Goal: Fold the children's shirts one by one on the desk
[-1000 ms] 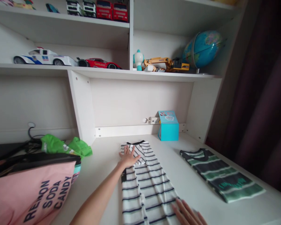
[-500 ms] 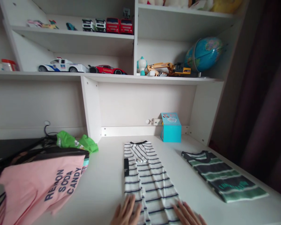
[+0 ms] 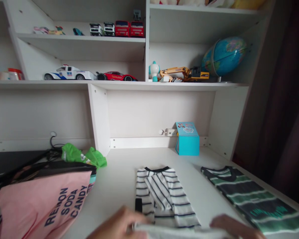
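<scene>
A white shirt with dark stripes (image 3: 161, 196) lies on the desk in front of me, its sides folded inward and its dark collar toward the back. My left hand (image 3: 123, 224) pinches its near end, which is lifted and blurred. At the other corner of that raised edge my right hand (image 3: 235, 227) is closed on the cloth, its fingertips partly hidden. To the right rests a folded green and dark striped shirt (image 3: 254, 196), apart from my hand. A pink garment with dark lettering (image 3: 47, 202) is heaped at the left.
A green cloth (image 3: 83, 156) lies behind the pink garment. A blue desk calendar (image 3: 188, 144) stands at the back by a wall socket (image 3: 171, 132). Shelves above hold a toy police car (image 3: 67, 73), a red toy car (image 3: 116, 76), a toy excavator (image 3: 186, 73) and a globe (image 3: 225, 56).
Both hands lay flat on the striped shirt; now they grip its near end and have raised it off the desk. The shirt has shifted toward me, and the view has moved slightly.
</scene>
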